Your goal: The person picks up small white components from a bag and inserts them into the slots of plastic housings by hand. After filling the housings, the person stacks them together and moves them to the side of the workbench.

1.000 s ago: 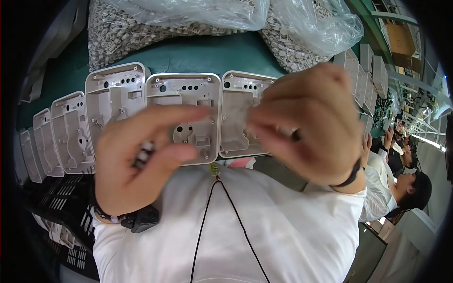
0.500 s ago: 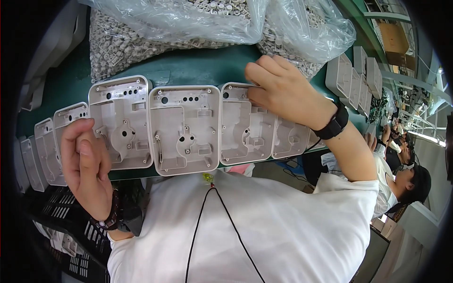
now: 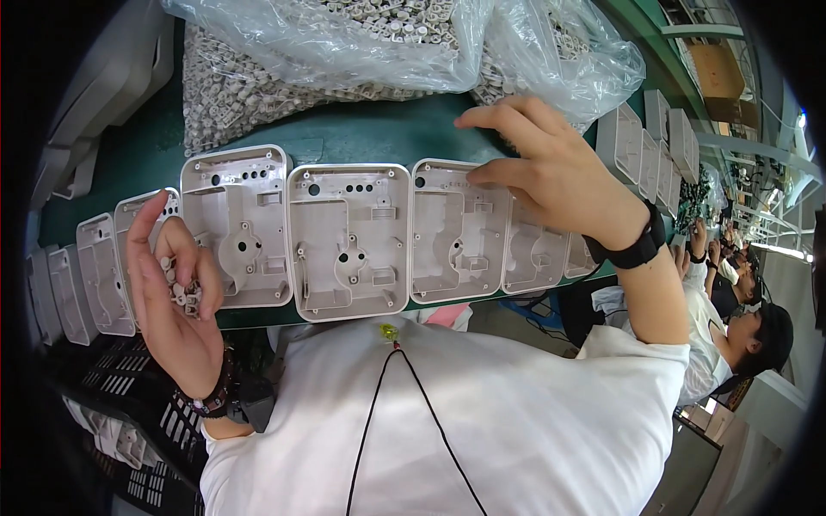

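Observation:
My left hand [image 3: 176,297] is cupped palm up at the left of a row of housings, with several small grey plastic parts [image 3: 185,297] lying in its palm under the curled fingers. My right hand [image 3: 555,168] hovers over the top edge of a light grey plastic housing [image 3: 439,271] right of the middle, its fingers spread and nothing visible between them. The thumb tip is at the housing's upper part; contact cannot be made out. Beside it stand a middle housing [image 3: 323,232] and a left one [image 3: 267,206], both open side up, with holes and screw posts inside.
Clear plastic bags [image 3: 413,64] full of small grey parts lie at the back of the green table [image 3: 361,129]. More housings [image 3: 632,155] are stacked at the right. A black crate [image 3: 176,426] stands lower left. Other people [image 3: 740,344] sit along the right.
My left fingers have uncurled, bringing the small parts in the palm into view. My right fingers have spread apart from a bent, closed pose. The housings appear slightly farther right in the picture.

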The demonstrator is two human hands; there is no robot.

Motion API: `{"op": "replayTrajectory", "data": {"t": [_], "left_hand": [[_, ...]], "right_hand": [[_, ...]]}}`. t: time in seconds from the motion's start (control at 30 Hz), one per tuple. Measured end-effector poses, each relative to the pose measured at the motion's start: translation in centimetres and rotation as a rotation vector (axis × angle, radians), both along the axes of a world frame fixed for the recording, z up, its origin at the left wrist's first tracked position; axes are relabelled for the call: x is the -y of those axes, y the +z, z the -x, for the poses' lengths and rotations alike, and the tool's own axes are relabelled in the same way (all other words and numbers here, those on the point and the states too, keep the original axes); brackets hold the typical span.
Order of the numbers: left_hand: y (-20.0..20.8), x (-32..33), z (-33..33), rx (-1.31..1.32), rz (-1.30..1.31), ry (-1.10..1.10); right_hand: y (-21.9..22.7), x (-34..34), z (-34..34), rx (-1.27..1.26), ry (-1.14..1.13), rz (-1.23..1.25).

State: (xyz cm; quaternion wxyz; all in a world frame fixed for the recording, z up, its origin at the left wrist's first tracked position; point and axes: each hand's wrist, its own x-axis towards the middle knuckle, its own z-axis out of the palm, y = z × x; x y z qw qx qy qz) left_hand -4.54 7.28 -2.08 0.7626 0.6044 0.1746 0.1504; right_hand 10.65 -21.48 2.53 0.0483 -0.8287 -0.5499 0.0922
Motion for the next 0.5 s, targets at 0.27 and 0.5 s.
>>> {"op": "replayTrajectory", "data": {"t": [0.27, 0.5], "left_hand": [[0.1, 0.6, 0.0, 0.066, 0.095, -0.065], [1.3, 1.8, 0.0, 0.009, 0.424, -0.307]], "right_hand": [[-2.1, -0.2, 1.5, 0.108, 0.016, 0.089], [-1.6, -1.8, 2.2, 0.075, -0.018, 0.039]]}}
